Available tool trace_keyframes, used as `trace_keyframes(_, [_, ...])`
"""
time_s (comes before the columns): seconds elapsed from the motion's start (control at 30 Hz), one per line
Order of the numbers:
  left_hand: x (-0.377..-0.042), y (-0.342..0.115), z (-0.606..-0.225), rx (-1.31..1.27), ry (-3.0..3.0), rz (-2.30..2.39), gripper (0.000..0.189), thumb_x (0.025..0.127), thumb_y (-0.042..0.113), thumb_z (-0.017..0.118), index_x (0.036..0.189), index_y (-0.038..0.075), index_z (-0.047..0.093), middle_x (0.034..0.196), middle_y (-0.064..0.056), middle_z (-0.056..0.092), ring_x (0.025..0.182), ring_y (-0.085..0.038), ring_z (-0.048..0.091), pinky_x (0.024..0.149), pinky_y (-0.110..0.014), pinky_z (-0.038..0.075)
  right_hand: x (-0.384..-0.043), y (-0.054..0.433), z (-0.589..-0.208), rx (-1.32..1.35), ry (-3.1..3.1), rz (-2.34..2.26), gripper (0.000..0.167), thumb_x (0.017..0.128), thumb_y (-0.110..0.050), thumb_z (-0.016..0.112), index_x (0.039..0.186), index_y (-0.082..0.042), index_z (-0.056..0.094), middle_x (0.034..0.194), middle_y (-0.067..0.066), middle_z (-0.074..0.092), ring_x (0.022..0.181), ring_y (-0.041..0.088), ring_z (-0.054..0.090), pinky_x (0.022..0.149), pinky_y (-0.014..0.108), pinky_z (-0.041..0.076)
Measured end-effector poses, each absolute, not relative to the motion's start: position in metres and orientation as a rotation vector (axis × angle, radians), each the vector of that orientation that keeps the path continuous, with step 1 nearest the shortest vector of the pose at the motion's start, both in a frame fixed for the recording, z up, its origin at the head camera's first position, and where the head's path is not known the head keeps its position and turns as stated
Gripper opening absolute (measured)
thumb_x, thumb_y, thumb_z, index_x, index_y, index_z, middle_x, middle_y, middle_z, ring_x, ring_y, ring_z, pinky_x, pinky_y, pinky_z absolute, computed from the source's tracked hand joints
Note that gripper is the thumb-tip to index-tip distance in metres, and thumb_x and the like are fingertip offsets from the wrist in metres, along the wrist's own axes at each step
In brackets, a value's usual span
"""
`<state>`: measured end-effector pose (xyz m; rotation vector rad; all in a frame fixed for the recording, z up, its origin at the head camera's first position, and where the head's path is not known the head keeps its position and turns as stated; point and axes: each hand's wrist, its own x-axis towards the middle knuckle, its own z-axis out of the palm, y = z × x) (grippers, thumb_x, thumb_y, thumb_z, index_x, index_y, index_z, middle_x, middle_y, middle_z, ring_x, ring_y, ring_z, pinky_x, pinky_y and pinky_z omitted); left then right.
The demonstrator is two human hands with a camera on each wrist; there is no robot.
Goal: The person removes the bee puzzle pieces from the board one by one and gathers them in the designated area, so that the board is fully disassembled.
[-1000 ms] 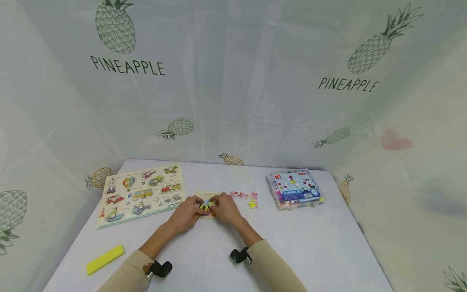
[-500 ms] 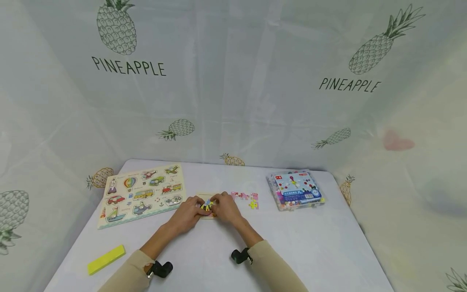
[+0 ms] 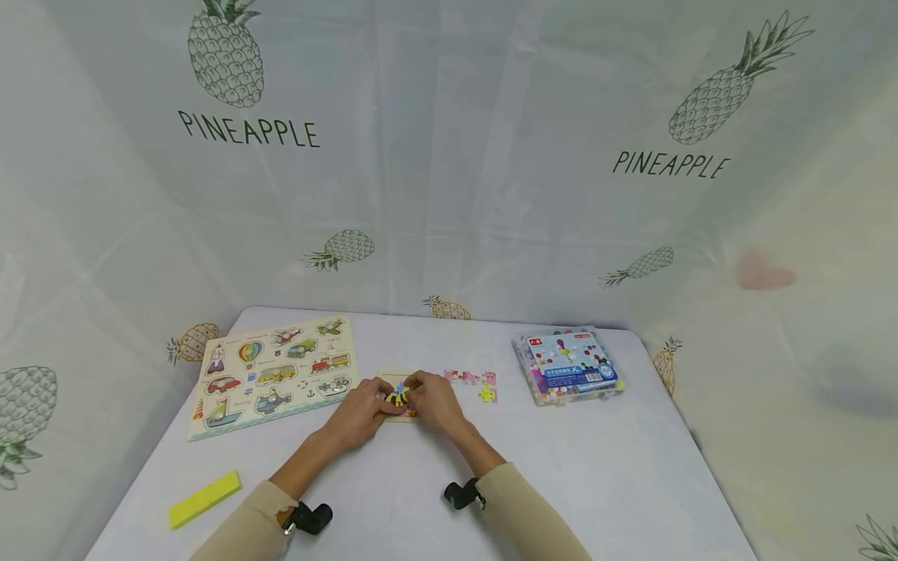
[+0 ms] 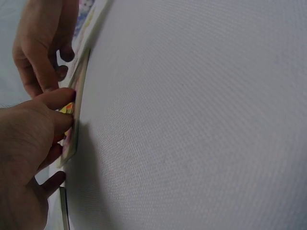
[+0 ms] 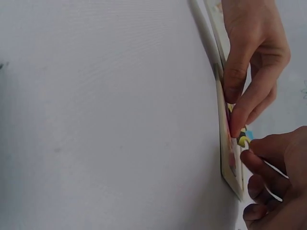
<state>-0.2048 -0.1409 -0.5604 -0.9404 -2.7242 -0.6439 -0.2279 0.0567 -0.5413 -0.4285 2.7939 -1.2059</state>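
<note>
A small wooden jigsaw board [image 3: 394, 375] lies mid-table under both hands. Over it shows a yellow-and-black puzzle piece [image 3: 396, 398] with some blue at the top. My left hand [image 3: 358, 413] comes in from the left, its thumb and fingertips holding a yellow part of the picture against the board. From the right, my right hand [image 3: 435, 401] pinches the edge of the yellow-and-black piece between thumb and fingers. The right wrist view shows this piece tilted up a little from the board [image 5: 227, 160]. Fingers hide much of the board's picture.
Pink and yellow loose puzzle pieces [image 3: 487, 392] lie right of the board. A larger vehicle puzzle board [image 3: 302, 391] lies at the left, with a yellow bar [image 3: 204, 499] nearer the front. A clear plastic box [image 3: 568, 365] with a blue label stands at the right.
The hands stay at the board with only slight finger movement around the yellow-and-black piece. The surrounding objects keep their places.
</note>
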Motion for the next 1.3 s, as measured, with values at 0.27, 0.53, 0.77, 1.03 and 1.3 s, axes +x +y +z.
trace_keyframes(0.27, [-0.206, -0.140, -0.561, -0.941, -2.727, -0.630, 0.026, 0.092, 0.009, 0.071, 0.106, 0.028, 0.081, 0.114, -0.009, 0.062, 0.101, -0.027, 0.057, 0.080, -0.043, 0.048, -0.229, 0.054, -0.545, -0.421, 2.822, -1.286, 0.008, 0.097, -0.013, 0.066, 0.100, -0.015, 0.074, 0.093, -0.003, 0.071, 0.062, 0.003, 0.051, 0.054, 0.020, 0.042])
trace_keyframes(0.53, [-0.206, -0.139, -0.561, -0.960, -2.736, -0.637, 0.026, 0.093, 0.009, 0.071, 0.107, 0.028, 0.081, 0.115, -0.008, 0.062, 0.101, -0.027, 0.057, 0.080, -0.043, 0.048, -0.228, 0.057, -0.541, -0.483, 2.828, -1.328, 0.020, 0.099, -0.012, 0.062, 0.115, -0.014, 0.074, 0.095, -0.001, 0.070, 0.065, 0.004, 0.052, 0.054, 0.021, 0.043])
trace_keyframes(0.77, [-0.207, -0.141, -0.563, -0.965, -2.731, -0.650, 0.026, 0.093, 0.009, 0.071, 0.109, 0.027, 0.081, 0.117, -0.011, 0.062, 0.103, -0.030, 0.057, 0.085, -0.046, 0.049, -0.227, 0.075, -0.534, -0.516, 2.876, -1.390, 0.020, 0.098, -0.011, 0.063, 0.113, -0.014, 0.076, 0.094, -0.001, 0.069, 0.066, 0.007, 0.048, 0.054, 0.021, 0.040])
trace_keyframes(1.03, [-0.208, -0.143, -0.562, -0.977, -2.712, -0.666, 0.027, 0.093, 0.009, 0.071, 0.112, 0.027, 0.079, 0.118, -0.012, 0.062, 0.105, -0.031, 0.057, 0.086, -0.046, 0.049, -0.227, 0.111, -0.533, -0.385, 2.898, -1.461, 0.025, 0.099, -0.008, 0.061, 0.116, -0.019, 0.076, 0.096, -0.001, 0.066, 0.070, 0.010, 0.048, 0.055, 0.028, 0.044])
trace_keyframes(1.3, [-0.206, -0.144, -0.562, -0.977, -2.700, -0.687, 0.027, 0.092, 0.009, 0.072, 0.112, 0.025, 0.079, 0.118, -0.013, 0.063, 0.106, -0.031, 0.057, 0.086, -0.047, 0.048, -0.231, 0.152, -0.538, -0.188, 2.893, -1.398, 0.024, 0.096, -0.009, 0.062, 0.115, -0.015, 0.075, 0.094, 0.004, 0.069, 0.064, 0.012, 0.053, 0.055, 0.032, 0.047])
